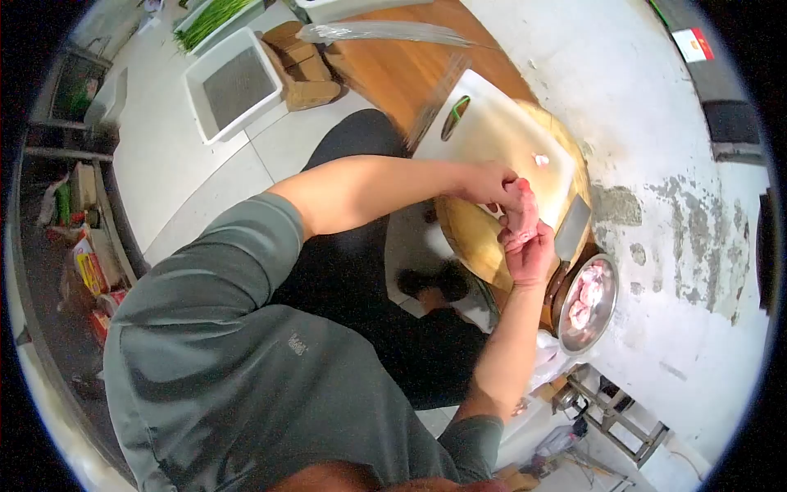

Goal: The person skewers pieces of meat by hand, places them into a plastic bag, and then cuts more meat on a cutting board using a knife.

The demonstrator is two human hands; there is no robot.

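Note:
Both of my hands hold one pale pink piece of raw meat [522, 211] with a redder end, over the near edge of a white cutting board [500, 123]. My left hand [485, 182] grips its upper end with bent fingers. My right hand [531, 252] pinches the lower end. What cut it is, I cannot tell. A small pale scrap [540, 159] lies on the board. Beside my right hand rests a cleaver [574, 225] with a dark handle, its blade on the edge of a round wooden block [471, 234]. A metal bowl [607, 310] holds several raw meat pieces [586, 295].
A stained white wall [656, 197] stands close on the right. A wooden tabletop [385, 61] bears clear plastic wrap [385, 33]. On the floor are a white tub [197, 90], a cardboard box [307, 70] and a tub of green stalks [209, 23]. Shelves with packets [88, 266] line the left.

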